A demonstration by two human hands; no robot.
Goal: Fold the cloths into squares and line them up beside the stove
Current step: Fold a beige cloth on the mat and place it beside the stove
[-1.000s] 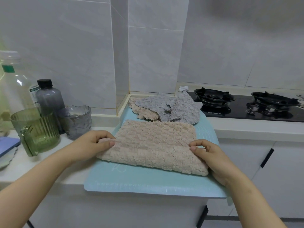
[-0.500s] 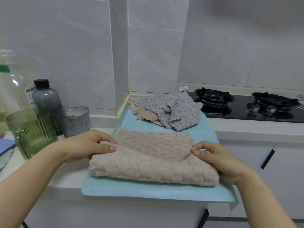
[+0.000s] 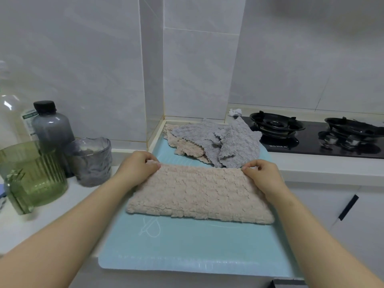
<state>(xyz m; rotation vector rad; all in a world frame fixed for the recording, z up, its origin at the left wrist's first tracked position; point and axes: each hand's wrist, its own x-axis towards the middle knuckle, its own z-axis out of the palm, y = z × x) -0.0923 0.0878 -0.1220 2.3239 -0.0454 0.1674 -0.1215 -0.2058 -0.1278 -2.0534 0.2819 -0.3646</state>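
A fluffy beige cloth (image 3: 199,194) lies folded in half as a wide rectangle on the light blue mat (image 3: 197,246). My left hand (image 3: 137,169) pinches its far left corner and my right hand (image 3: 261,175) pinches its far right corner. Behind it, a grey cloth (image 3: 224,140) lies crumpled over another beige cloth (image 3: 187,148) at the back of the mat. The black gas stove (image 3: 324,140) sits to the right, its left edge touched by the grey cloth.
A green ribbed pitcher (image 3: 33,175), a grey glass cup (image 3: 91,161) and a dark-capped grey bottle (image 3: 52,125) stand on the counter to the left. A crumpled white scrap (image 3: 235,112) lies at the stove's back corner. Tiled wall rises behind; cabinet fronts drop off at right.
Both hands carried the near edge of the beige cloth away from me and laid it over the far edge, folding it in half. The camera view dipped lower.
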